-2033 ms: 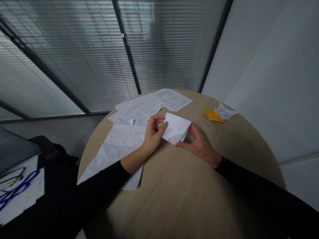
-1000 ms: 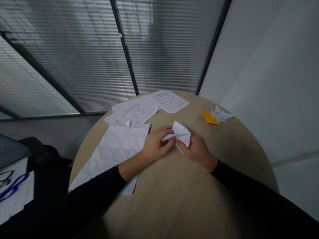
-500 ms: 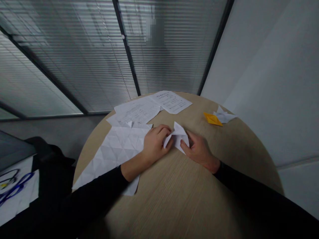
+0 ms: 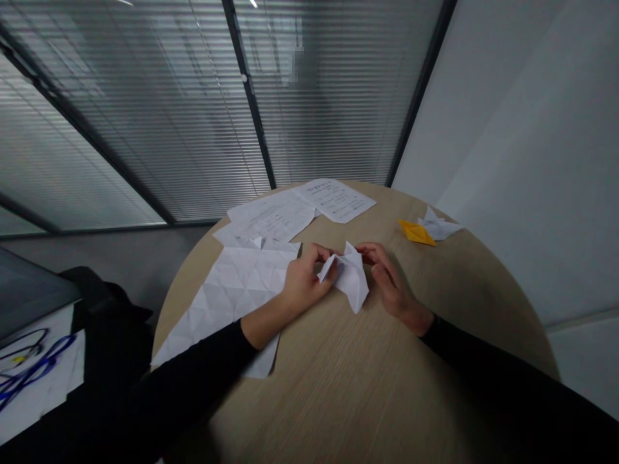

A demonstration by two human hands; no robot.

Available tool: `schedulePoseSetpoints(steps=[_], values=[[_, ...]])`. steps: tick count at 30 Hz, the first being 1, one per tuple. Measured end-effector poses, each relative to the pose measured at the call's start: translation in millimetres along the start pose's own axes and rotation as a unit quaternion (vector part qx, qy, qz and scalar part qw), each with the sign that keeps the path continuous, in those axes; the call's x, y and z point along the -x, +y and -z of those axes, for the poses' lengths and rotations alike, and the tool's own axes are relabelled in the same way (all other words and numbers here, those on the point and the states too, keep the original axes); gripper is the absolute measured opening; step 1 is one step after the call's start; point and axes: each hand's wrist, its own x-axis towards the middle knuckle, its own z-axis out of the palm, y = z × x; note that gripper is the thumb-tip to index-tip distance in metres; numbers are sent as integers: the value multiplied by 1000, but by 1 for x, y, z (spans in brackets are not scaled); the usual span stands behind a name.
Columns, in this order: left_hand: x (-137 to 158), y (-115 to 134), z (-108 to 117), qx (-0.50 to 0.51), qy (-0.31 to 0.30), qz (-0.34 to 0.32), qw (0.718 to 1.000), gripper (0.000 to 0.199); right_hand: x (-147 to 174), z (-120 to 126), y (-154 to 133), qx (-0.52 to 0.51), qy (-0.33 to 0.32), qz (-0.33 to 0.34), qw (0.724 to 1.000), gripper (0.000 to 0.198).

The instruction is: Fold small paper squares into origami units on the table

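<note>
A folded white paper (image 4: 352, 278) with several pointed corners is held above the middle of the round table. Its left side is pinched between the thumb and fingers of my left hand (image 4: 308, 276). Just to the right of the paper is my right hand (image 4: 391, 283), its fingers curved and its thumb apart from them. Its fingertips lie close to the paper's upper right edge; whether they touch it I cannot tell. Under and beside my left forearm spreads a large creased white sheet (image 4: 227, 283) with a triangular fold pattern.
Printed sheets (image 4: 333, 198) lie at the table's (image 4: 338, 386) far edge. A yellow folded paper (image 4: 416, 232) and a white folded paper (image 4: 439, 227) sit at the back right. Blue cords (image 4: 36, 374) rest on papers at the far left. Glass with blinds (image 4: 338, 122) stands behind.
My right hand has loosened from the folded paper and its thumb has come away. The paper has turned, with a corner now pointing down toward me. My left hand keeps its hold.
</note>
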Motion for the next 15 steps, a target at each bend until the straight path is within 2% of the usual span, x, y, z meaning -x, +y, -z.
schedulePoseSetpoints(steps=[2,5,10,15], values=[[0,0,-1,30,-10,-1,999,15,-3,0,2,-23,7,-37,999,42],[0,-2,-4,77,-10,31,996,20,-7,-2,6,-31,-3,-61,998,37],[-3,-10,-8,133,40,53,989,41,-10,-4,9,-10,-31,-69,997,17],[-5,-14,-9,133,40,49,989,51,-7,-2,8,-5,-2,-45,999,19]])
